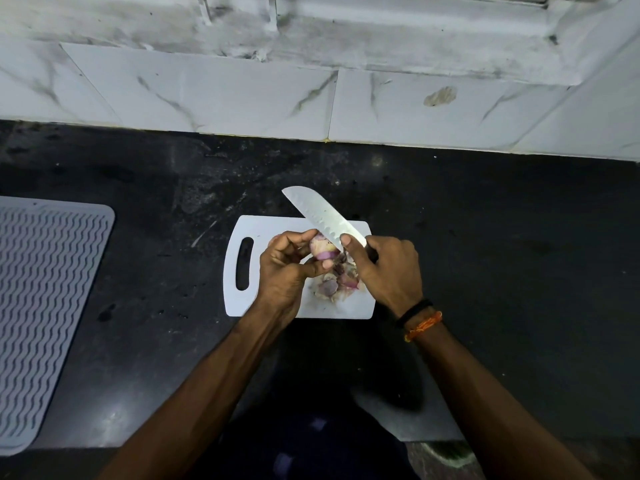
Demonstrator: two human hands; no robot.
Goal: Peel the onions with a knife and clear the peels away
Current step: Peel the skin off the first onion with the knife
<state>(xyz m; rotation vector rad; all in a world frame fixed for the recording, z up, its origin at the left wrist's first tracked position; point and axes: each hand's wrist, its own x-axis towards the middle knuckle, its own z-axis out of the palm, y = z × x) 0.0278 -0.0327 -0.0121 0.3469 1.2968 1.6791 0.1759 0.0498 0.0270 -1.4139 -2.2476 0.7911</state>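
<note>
My left hand [284, 268] holds a small, partly peeled purple onion [322, 248] above a white cutting board [242, 230]. My right hand [388, 268] grips a knife [318, 213] by its handle, with the thumb lying on the blade. The blade edge rests against the onion and its tip points up and to the left. A heap of purple and pale onion peels [337, 282] lies on the board under my hands.
The board sits on a black stone counter [485, 237] backed by white marble-pattern wall tiles [242, 95]. A grey ribbed drying mat [45, 299] lies at the far left. The counter's front edge runs just below my forearms.
</note>
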